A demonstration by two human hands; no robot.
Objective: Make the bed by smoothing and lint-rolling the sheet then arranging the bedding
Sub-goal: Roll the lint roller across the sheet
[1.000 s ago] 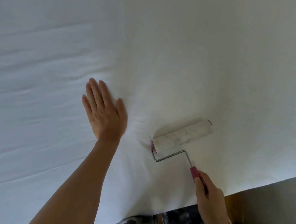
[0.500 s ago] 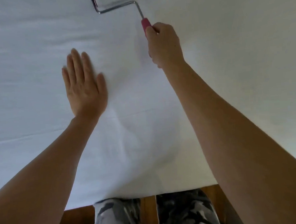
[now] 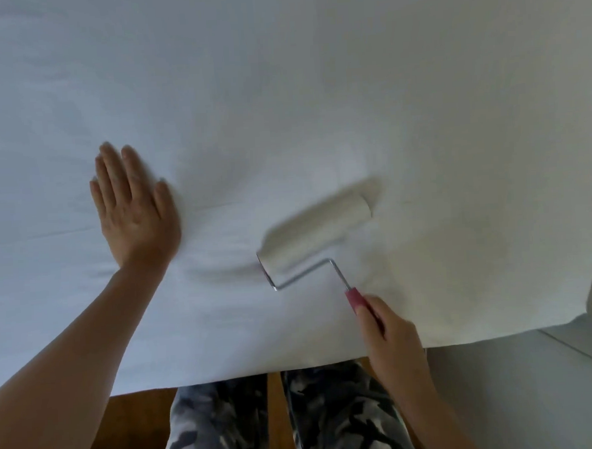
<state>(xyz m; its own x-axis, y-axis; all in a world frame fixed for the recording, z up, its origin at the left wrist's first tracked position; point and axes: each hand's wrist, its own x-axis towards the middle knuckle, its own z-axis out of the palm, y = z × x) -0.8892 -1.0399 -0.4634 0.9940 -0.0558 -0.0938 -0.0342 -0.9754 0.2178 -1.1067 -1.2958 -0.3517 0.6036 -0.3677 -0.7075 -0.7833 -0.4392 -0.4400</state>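
Head view: the left hand (image 3: 132, 212) lies flat, fingers straight, pressing the white sheet (image 3: 314, 86). The right hand (image 3: 389, 332) grips the pink handle of the lint roller (image 3: 317, 231), whose blurred drum rests on the sheet near the bed's front edge.

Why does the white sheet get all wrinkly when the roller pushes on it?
The sheet is probably thin and floppy: small folds bunch beside the lint roller. It likely slides easily, which may be why the left hand presses it flat while the right hand rolls.
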